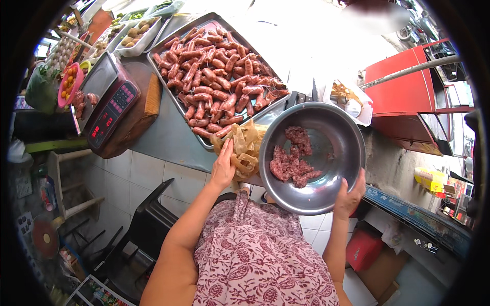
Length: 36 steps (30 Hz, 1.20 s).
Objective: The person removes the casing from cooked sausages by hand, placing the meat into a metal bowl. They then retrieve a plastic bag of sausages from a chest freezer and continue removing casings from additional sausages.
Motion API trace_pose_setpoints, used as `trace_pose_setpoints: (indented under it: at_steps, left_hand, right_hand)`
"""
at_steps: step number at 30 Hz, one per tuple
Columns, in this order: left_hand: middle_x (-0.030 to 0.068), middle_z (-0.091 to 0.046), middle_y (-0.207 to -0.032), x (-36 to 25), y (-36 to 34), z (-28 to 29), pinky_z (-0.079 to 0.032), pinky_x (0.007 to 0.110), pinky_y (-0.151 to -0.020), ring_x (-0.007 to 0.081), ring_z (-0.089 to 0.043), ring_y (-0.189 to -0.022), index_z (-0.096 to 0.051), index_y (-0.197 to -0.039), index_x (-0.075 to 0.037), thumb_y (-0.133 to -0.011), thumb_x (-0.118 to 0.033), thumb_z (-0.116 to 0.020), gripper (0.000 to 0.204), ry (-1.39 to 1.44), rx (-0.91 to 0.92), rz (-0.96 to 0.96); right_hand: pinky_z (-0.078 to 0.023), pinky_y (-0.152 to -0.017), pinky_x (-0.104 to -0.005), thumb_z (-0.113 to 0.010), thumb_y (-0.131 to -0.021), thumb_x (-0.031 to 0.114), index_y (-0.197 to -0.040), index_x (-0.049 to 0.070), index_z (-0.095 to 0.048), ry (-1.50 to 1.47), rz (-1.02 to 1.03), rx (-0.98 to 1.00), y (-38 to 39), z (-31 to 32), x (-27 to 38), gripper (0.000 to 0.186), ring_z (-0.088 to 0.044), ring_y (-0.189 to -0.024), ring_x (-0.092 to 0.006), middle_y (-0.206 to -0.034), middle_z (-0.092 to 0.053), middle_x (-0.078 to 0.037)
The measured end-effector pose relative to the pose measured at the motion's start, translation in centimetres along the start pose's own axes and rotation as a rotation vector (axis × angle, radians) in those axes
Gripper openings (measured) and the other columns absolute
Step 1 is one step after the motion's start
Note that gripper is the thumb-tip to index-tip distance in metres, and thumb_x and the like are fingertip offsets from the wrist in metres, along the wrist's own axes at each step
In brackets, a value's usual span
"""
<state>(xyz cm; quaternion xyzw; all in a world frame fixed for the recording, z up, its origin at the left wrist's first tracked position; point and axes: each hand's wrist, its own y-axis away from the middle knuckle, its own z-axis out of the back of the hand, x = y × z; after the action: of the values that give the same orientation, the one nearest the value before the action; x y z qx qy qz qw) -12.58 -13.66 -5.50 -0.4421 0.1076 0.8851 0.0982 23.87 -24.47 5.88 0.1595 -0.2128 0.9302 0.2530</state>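
My right hand (351,195) grips the right rim of a wide metal bowl (334,140), thumb over the edge and fingers outside. Clumps of ground meat (292,164) lie in the bowl, mostly left of its middle. Against the bowl's left side is a crumpled bunch of tan, translucent plastic or casing (248,147). My left hand (223,167) rests its outstretched fingers along the left side of this bunch; its palm side is hidden. Beyond it, a large metal tray (210,23) is heaped with tied raw sausages (209,84).
Left of the tray, a digital scale (109,112) sits on a thick wooden block (152,97). Knife handles (300,98) and a white container (357,109) lie behind the bowl. A black plastic chair (135,232) stands at my left; a red cabinet-like box (395,76) is far right.
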Motion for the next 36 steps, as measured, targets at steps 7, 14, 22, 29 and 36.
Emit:
trace_pose_setpoints:
  at_steps: [7,14,22,29,36]
  left_hand:
    - [0.0185,-0.041,-0.149,-0.1,0.1,0.6,-0.036,0.04,-0.111,0.0344,-0.041,-0.137,-0.039,-0.146,-0.005,-0.079,0.01,-0.045,0.069,0.026,-0.065,-0.043]
    - [0.0194,-0.028,-0.155,-0.6,2.8,-0.2,-0.024,0.044,-0.118,0.037,-0.026,-0.145,-0.031,-0.151,-0.009,-0.083,0.006,-0.051,0.072,-0.199,-0.146,-0.027]
    - [0.0186,-0.009,-0.161,0.3,2.9,-0.9,-0.013,0.057,-0.118,0.0402,-0.009,-0.149,-0.011,-0.157,-0.014,-0.075,-0.009,-0.075,0.104,-0.263,0.024,0.229]
    - [0.0198,-0.029,-0.155,-7.9,-0.9,7.6,-0.03,0.041,-0.115,0.0316,-0.027,-0.145,-0.032,-0.15,-0.004,-0.09,-0.014,-0.066,0.069,0.197,-0.413,-0.002]
    - [0.0087,-0.063,-0.106,-24.5,-7.1,12.9,-0.047,0.029,-0.086,0.014,-0.059,-0.099,-0.059,-0.123,-0.001,-0.093,-0.013,-0.067,0.033,0.787,-0.03,-0.353]
  right_hand:
    - [-0.024,-0.114,-0.0516,-0.068,-0.082,0.022,-0.136,-0.004,-0.045,-0.028,0.672,0.345,1.3,-13.4,17.4,0.065,-0.05,-0.123,-0.0314,-0.125,-0.06,-0.014]
    - [-0.023,-0.115,-0.0533,-0.061,-0.082,0.009,-0.127,0.005,-0.059,-0.019,0.557,0.795,-2.6,-18.4,22.8,0.046,-0.068,-0.088,-0.0325,-0.089,-0.071,-0.018]
    - [-0.054,-0.065,-0.024,-0.053,-0.085,-0.004,-0.111,-0.006,-0.064,-1.41,-0.067,0.949,-14.0,-1.8,26.5,0.028,-0.065,-0.068,-0.0126,-0.078,-0.068,-0.009]
    - [-0.035,-0.045,-0.0165,-0.057,-0.081,0.0,-0.114,-0.005,-0.064,-1.333,0.362,0.985,-18.2,12.9,29.5,0.034,-0.046,-0.049,-0.0024,-0.071,-0.064,-0.006]
    - [-0.039,-0.053,-0.0199,-0.062,-0.088,0.007,-0.112,-0.004,-0.064,-1.34,0.795,0.736,-17.8,16.7,34.1,0.027,-0.055,-0.063,-0.0054,-0.075,-0.061,-0.004]
